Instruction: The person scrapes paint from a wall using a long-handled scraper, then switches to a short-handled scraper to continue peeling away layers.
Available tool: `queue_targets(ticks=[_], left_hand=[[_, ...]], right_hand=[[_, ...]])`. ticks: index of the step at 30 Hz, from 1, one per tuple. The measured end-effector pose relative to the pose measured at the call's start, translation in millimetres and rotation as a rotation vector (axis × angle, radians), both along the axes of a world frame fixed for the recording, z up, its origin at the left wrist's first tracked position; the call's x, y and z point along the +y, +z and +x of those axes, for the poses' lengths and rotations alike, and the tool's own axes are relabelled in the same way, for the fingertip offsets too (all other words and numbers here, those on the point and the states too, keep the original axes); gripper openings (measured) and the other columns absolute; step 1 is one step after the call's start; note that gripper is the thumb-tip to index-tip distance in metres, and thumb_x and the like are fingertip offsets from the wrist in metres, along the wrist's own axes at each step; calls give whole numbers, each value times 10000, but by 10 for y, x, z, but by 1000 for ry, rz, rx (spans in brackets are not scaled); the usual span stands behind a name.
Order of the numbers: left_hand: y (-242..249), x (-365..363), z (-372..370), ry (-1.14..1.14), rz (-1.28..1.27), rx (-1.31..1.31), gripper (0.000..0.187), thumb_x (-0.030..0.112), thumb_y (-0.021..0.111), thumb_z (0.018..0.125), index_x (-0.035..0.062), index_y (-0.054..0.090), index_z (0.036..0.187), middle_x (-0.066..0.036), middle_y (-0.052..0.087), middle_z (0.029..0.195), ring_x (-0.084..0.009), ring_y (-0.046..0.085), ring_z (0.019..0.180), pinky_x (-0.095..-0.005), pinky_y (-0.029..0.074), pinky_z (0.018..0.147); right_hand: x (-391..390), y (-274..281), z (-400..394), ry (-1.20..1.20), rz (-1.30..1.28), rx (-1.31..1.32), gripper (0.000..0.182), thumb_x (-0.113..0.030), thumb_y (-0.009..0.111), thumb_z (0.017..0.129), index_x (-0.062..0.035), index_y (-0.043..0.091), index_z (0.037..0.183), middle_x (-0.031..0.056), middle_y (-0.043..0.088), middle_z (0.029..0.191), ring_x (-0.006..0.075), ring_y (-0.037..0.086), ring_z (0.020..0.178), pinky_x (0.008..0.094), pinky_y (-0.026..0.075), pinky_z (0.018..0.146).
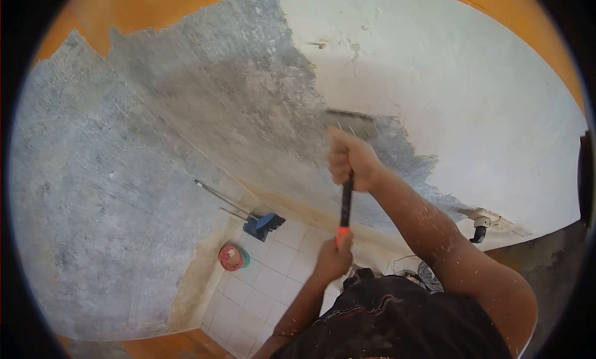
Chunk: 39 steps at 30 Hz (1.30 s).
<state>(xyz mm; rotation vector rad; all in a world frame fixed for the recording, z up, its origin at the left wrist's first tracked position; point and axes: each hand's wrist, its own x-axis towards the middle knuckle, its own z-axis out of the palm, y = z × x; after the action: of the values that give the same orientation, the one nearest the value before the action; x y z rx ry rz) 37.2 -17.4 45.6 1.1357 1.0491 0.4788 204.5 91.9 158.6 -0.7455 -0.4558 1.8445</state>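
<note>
A long-handled wall scraper [346, 201] with a black shaft, an orange section low down and a wide flat blade reaches up to the wall [248, 86]. Its blade overlaps the ragged border between bare grey plaster and the pale coating [447, 80]. Close below the blade, my right hand [354, 160] is wrapped around the upper shaft. My left hand [334, 258] grips the lower end by the orange section. Specks of pale dust cover my right arm and dark shirt.
In the corner a blue dustpan [264, 225] and a thin stick [217, 194] rest near the wall. A reddish bucket [232, 257] stands on the white tiled floor [273, 256]. To the right, a white fixture with a black plug [479, 228] juts from the wall.
</note>
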Motion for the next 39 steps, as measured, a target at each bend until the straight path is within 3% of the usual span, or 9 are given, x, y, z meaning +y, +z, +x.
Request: queue_targets(ticks=[3,10,16,20,22,27,32,34,39], left_hand=[[299,237,-159,12,58,114,453,426,492,922,41,519,685,-3,466,499,-93,460,418,-253,360,398],[-54,-43,46,63,-41,103,444,431,499,911,48,538,691,-12,482,494,-112,468,388,-291,375,371],[302,156,-109,59,105,164,445,429,484,922,44,506,699,-16,467,480,-109,456,374,-274,362,357],[-85,-122,30,36,-195,5,462,456,491,912,27,527,745,-34,480,480,-130,463,366,-285,361,352],[-14,11,40,59,242,96,459,452,483,918,37,503,723,-30,451,463,-132,454,347,-283,342,334],[478,175,-130,173,68,67,449,437,479,924,43,495,707,-29,441,467,-125,439,340,-274,334,325],[72,-89,10,94,-143,51,497,501,495,895,32,501,733,-38,448,473,-136,449,351,-299,354,332],[122,113,-64,60,236,129,506,504,485,899,26,504,734,-31,439,466,-130,439,345,-292,353,331],[532,315,-302,106,130,133,487,475,389,941,57,441,696,-35,412,446,-157,445,325,-298,347,315]], right_hand=[[63,99,-74,-21,21,33,515,-472,532,874,-227,235,533,-91,248,479,57,224,388,232,183,379],[-28,-160,28,-3,-67,-3,505,-448,604,837,-203,274,543,-77,271,475,69,241,369,245,201,371],[73,58,-143,-33,49,11,526,-451,544,871,-230,236,506,-90,236,459,62,227,367,232,189,373],[-2,-261,-26,29,-86,-10,532,-451,537,871,-231,229,496,-89,228,452,63,247,370,231,201,382],[120,-111,-95,40,-10,-51,486,-407,557,863,-221,254,532,-84,247,469,61,242,378,237,195,383],[299,130,-261,40,59,92,468,-409,572,859,-218,272,556,-83,263,486,51,242,389,236,190,382],[115,-184,-105,13,-22,27,450,-408,569,860,-217,284,569,-83,267,487,50,250,391,225,211,378],[135,-91,-95,59,-23,31,442,-406,570,859,-217,290,573,-82,272,489,49,255,391,221,218,377],[302,211,-296,-15,85,57,420,-402,555,877,-209,303,602,-80,291,504,50,261,400,225,220,381]])
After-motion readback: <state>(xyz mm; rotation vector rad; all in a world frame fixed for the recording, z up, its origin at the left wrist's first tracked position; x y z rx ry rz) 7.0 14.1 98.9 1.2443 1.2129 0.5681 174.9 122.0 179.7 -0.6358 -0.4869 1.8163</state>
